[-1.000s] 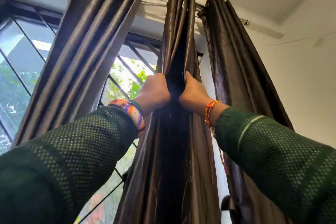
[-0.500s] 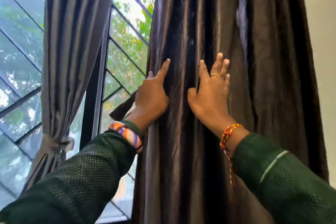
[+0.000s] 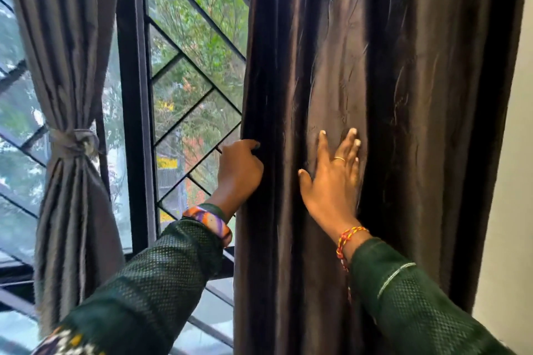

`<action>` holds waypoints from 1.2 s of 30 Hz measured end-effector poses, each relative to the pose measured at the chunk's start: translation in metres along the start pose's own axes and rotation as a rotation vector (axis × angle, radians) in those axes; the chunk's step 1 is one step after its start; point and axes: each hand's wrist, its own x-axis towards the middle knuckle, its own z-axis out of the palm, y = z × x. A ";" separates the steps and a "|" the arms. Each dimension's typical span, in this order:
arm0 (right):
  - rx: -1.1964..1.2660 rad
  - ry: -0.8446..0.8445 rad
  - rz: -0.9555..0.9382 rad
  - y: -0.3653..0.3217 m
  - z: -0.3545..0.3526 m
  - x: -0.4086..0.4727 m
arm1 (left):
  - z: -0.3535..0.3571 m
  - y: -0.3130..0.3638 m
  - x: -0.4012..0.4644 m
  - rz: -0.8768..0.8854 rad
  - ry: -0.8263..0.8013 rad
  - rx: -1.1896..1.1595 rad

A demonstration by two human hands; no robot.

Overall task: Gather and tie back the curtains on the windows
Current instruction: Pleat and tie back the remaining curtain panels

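Head view shows my left hand curled round the near edge of the dark curtain, fingers hooked into the fold, while my right hand lies flat on the cloth beside it, fingers straight and spread. A second ago both hands gripped the pleats up high; they have slid down since. Far to my left the other curtain hangs tied. This one seems gathered and ready for binding.
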 end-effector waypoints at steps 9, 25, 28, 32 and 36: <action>-0.078 0.053 -0.397 0.006 0.039 -0.053 | 0.029 -0.022 -0.038 -0.034 -0.114 0.009; -0.190 0.021 -0.264 0.012 0.079 -0.099 | 0.037 -0.044 -0.094 -0.028 -0.053 -0.041; -0.003 0.017 -0.314 0.014 0.073 -0.119 | 0.042 -0.040 -0.095 -0.066 -0.017 -0.006; 0.421 0.020 -0.176 0.028 0.058 -0.119 | 0.044 -0.042 -0.095 -0.067 0.026 0.040; 0.513 -0.224 0.139 0.035 0.047 -0.092 | 0.032 -0.047 -0.101 -0.022 0.031 0.130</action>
